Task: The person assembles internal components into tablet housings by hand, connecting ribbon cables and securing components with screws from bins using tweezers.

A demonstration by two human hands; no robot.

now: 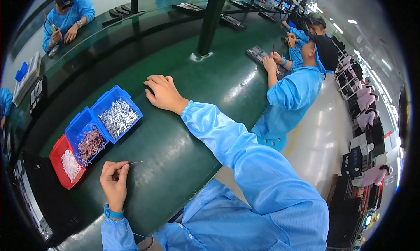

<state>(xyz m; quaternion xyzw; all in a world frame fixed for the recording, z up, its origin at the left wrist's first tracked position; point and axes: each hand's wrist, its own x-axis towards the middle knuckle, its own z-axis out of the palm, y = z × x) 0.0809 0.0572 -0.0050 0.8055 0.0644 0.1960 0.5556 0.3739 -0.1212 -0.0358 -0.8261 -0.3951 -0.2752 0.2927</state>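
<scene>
My left hand (114,181) pinches a thin metal pin (135,162) between thumb and fingertips, just above the dark green table (183,133). It is close to three small parts bins. My right hand (164,92) rests knuckles-up on the table further away, fingers curled, holding nothing that I can see. Both my arms wear light blue sleeves.
A blue bin of silvery parts (117,115), a blue bin of brownish parts (89,142) and a red bin of white parts (68,162) sit in a row at left. A dark post (210,23) rises from the table. Other people in blue coats work around the table.
</scene>
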